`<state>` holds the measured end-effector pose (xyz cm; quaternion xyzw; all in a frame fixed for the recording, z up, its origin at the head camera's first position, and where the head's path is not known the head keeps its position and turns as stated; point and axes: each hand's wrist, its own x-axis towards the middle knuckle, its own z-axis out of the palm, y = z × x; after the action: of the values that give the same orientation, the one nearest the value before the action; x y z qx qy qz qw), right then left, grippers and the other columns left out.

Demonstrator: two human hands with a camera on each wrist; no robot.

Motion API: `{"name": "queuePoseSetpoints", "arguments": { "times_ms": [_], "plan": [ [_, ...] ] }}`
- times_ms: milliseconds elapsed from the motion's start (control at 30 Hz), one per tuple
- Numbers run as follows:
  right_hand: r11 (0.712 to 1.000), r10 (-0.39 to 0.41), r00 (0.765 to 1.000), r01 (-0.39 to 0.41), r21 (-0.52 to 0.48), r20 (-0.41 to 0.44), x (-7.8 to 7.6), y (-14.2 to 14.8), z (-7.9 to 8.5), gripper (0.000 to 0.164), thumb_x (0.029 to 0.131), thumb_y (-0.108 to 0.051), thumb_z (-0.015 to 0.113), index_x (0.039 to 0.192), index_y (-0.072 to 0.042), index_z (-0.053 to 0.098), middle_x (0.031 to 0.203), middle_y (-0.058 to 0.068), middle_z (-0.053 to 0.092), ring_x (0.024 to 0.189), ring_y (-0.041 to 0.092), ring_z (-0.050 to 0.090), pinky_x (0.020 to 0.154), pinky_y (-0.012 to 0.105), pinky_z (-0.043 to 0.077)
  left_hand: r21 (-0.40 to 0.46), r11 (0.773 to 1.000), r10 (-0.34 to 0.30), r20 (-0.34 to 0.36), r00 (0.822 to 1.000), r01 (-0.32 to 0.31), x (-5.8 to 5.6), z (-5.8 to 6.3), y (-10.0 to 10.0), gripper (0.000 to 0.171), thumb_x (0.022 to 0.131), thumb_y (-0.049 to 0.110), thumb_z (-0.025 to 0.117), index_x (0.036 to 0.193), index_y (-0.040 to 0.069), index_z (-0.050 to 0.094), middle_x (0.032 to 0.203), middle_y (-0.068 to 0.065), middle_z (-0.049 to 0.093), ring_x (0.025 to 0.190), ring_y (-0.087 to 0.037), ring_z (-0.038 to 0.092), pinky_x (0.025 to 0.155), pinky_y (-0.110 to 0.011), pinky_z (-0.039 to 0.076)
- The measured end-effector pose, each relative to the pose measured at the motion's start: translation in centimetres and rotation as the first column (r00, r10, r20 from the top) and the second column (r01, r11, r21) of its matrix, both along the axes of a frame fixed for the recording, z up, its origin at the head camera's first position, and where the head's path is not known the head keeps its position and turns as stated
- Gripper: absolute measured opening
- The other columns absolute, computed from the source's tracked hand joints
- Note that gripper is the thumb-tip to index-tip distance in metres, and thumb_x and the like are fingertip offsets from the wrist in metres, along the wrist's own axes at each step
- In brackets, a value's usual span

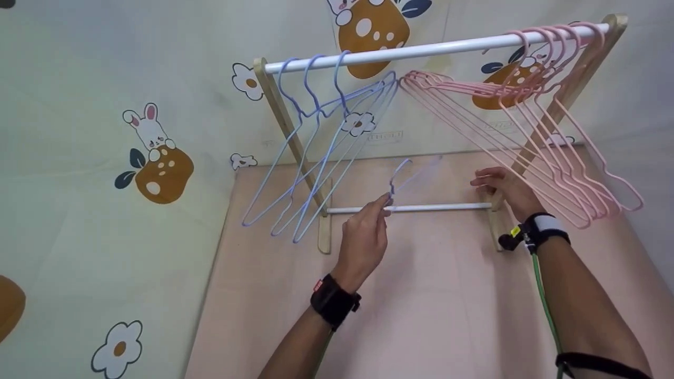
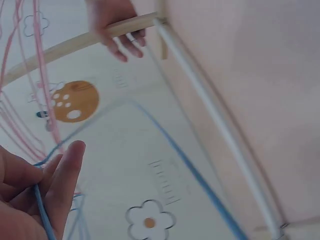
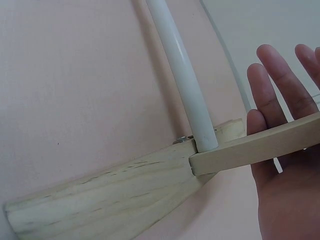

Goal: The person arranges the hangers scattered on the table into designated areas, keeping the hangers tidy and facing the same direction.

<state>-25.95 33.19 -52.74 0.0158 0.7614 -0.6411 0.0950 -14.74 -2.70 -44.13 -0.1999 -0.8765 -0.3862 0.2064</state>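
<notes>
Near the middle of the head view, my left hand (image 1: 364,239) pinches a blue wire hanger (image 1: 392,184) close to its hook. In the left wrist view the blue hanger (image 2: 187,164) stretches out from between the thumb and fingers. My right hand (image 1: 517,193) is at the lower part of the rack's right wooden post (image 1: 567,96). Its fingers look fairly straight in the right wrist view, with the palm (image 3: 295,200) behind the post (image 3: 267,146). On the rack's white top rail (image 1: 432,50) hang several pink hangers (image 1: 518,95) at right and three blue hangers (image 1: 342,95) at left.
A lower white bar (image 1: 442,207) joins the two sides of the rack near its wooden feet (image 1: 325,237). The rack stands on a pale pink surface (image 1: 421,316). Behind it is a wall covering (image 1: 179,63) printed with rabbits, fruit and flowers.
</notes>
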Motion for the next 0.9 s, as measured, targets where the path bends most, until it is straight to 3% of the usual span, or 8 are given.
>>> {"name": "queuePoseSetpoints", "arguments": {
  "times_ms": [200,433,667,733,900],
  "plan": [
    [1.0,0.008,1.0,-0.008,0.008,0.011,0.9,-0.6,1.3,0.035,0.105,-0.022,0.047,0.134,-0.004,0.052,0.13,0.02,0.059,0.122,0.039,0.047,0.104,0.051,0.029,-0.031,0.996,0.081,-0.142,0.986,-0.087,-0.3,3.3,-0.3,0.034,0.098,-0.002,0.055,0.131,0.001,0.058,0.114,-0.01,0.07,0.102,-0.013,0.069,0.081,-0.019,0.052],
    [1.0,0.003,0.999,-0.002,-0.016,0.04,1.1,-1.0,2.3,0.031,0.105,-0.017,0.046,0.131,-0.003,0.053,0.13,0.025,0.058,0.122,0.043,0.046,0.104,0.049,0.032,-0.018,0.984,0.167,-0.263,0.95,-0.178,-0.5,6.0,-0.7,0.033,0.096,-0.005,0.056,0.128,-0.002,0.059,0.116,-0.013,0.07,0.108,-0.018,0.066,0.085,-0.024,0.052],
    [0.999,0.001,0.999,0.0,-0.033,0.036,0.8,-0.8,2.1,0.03,0.106,-0.015,0.045,0.131,-0.001,0.054,0.126,0.024,0.062,0.121,0.044,0.049,0.1,0.04,0.04,-0.036,0.96,0.252,-0.317,0.914,-0.278,-0.5,8.0,-1.0,0.038,0.095,-0.005,0.057,0.132,0.002,0.058,0.113,-0.012,0.071,0.094,-0.019,0.07,0.067,-0.028,0.057],
    [0.999,0.001,1.0,0.0,-0.039,0.022,0.7,-0.7,1.9,0.031,0.105,-0.014,0.046,0.131,0.001,0.054,0.125,0.024,0.062,0.12,0.043,0.052,0.1,0.04,0.041,-0.037,0.955,0.266,-0.328,0.906,-0.294,-0.6,8.6,-1.0,0.039,0.094,-0.006,0.057,0.133,0.001,0.057,0.113,-0.012,0.071,0.084,-0.017,0.071,0.059,-0.027,0.055],
    [0.999,-0.001,1.0,0.001,-0.048,0.004,0.7,-0.6,1.8,0.03,0.105,-0.014,0.047,0.13,0.002,0.055,0.125,0.026,0.061,0.118,0.042,0.054,0.102,0.045,0.039,-0.036,0.945,0.293,-0.355,0.888,-0.326,-1.0,10.3,-1.1,0.041,0.094,-0.006,0.057,0.134,0.002,0.056,0.118,-0.013,0.069,0.08,-0.019,0.071,0.049,-0.025,0.05]
  ]
}}
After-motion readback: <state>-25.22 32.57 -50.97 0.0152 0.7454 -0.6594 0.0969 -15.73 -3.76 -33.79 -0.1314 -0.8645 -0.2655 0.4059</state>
